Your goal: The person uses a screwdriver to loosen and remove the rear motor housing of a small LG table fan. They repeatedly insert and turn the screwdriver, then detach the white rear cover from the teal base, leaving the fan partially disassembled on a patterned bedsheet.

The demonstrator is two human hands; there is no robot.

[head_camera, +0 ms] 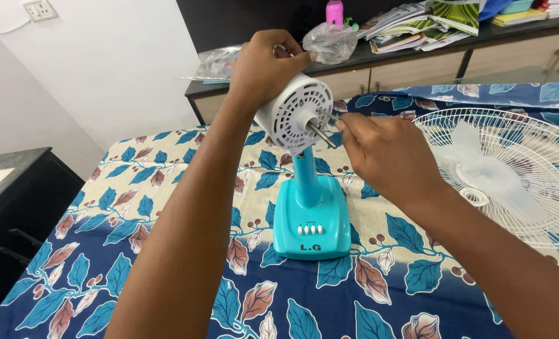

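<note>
Two bare forearms fill the foreground, reaching out over a bedsheet (103, 251) printed with blue and brown leaves. The left hand (264, 63) is clamped over the top and back of the white motor housing (295, 113) of a small table fan, apparently steadying it so that the vented front face stays turned toward the camera. The right hand (386, 157) is pinched narrow around a thin tool, probably a screwdriver (337, 118), whose tip meets the face of the housing just beside the bare metal motor shaft (322, 135); whether it sits in a screw cannot be told. The housing rides on a turquoise neck above the turquoise fan base (311, 220), which stands upright on the sheet with its row of white buttons facing the camera. Off to the right, well apart from the base, the white wire fan guard (531, 144) lies flat with the translucent blade (480, 169) resting in it. Behind, a dark-topped cabinet (417, 63) carries magazines and a plastic bag (330, 41).
</note>
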